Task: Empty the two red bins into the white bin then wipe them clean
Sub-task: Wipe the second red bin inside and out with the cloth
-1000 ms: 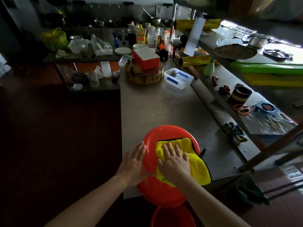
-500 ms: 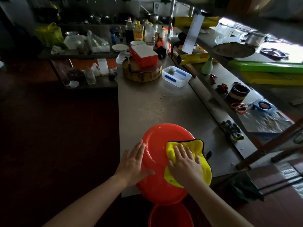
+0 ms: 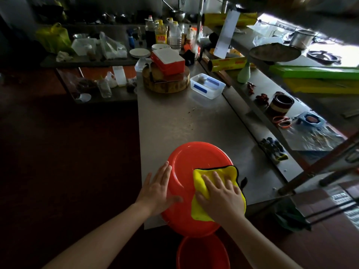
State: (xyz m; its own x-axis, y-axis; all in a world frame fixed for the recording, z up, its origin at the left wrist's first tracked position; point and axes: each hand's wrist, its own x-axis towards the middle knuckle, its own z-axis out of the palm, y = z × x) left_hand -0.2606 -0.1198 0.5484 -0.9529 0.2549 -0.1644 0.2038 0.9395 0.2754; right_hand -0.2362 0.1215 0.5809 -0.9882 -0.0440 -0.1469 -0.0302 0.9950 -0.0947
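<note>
A red bin [image 3: 194, 160] lies upside down at the near end of the steel table [image 3: 174, 121], overhanging its front edge. A yellow cloth [image 3: 200, 206] with a black border is spread over the bin's right side. My right hand [image 3: 219, 195] presses flat on the cloth with fingers spread. My left hand [image 3: 159, 189] rests flat on the bin's left side, fingers straight. A second red bin [image 3: 202, 253] stands below the table edge, partly hidden by the first. No white bin is in view.
Farther along the table sit a clear plastic box [image 3: 207, 88] and a round wooden block [image 3: 165, 82] with a red and white box [image 3: 169, 61] on it. Bottles [image 3: 161, 33] crowd the far end. A cluttered lower shelf [image 3: 291, 125] runs along the right; dark floor lies left.
My right hand slid the yellow cloth from the bin's middle toward its right side, then back slightly left. My left hand has stayed on the bin's left side.
</note>
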